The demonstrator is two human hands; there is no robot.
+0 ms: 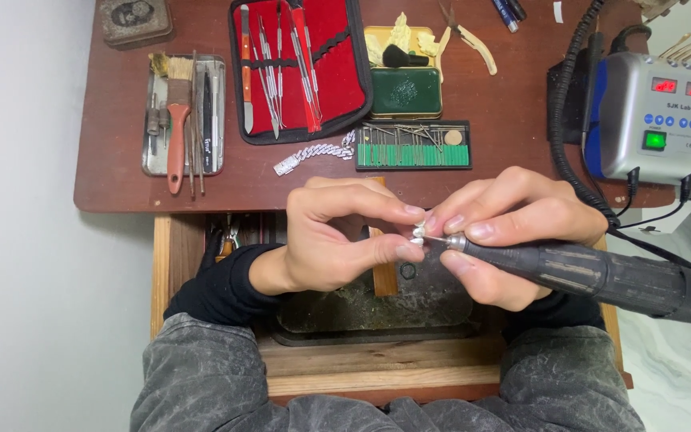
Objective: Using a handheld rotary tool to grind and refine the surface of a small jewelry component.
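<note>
the left hand [337, 236] pinches a small silver piece [418, 234] at its fingertips, just off its right side, while the right hand [497, 232], closed around the rotary handpiece [593, 276], points the tool's long axis leftward, its tip touching the piece.

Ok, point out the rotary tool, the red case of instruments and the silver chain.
rotary tool [585, 272], head view, middle of its dark handle
red case [337, 40], head view, bare red lining
silver chain [313, 154], head view, middle links
</note>
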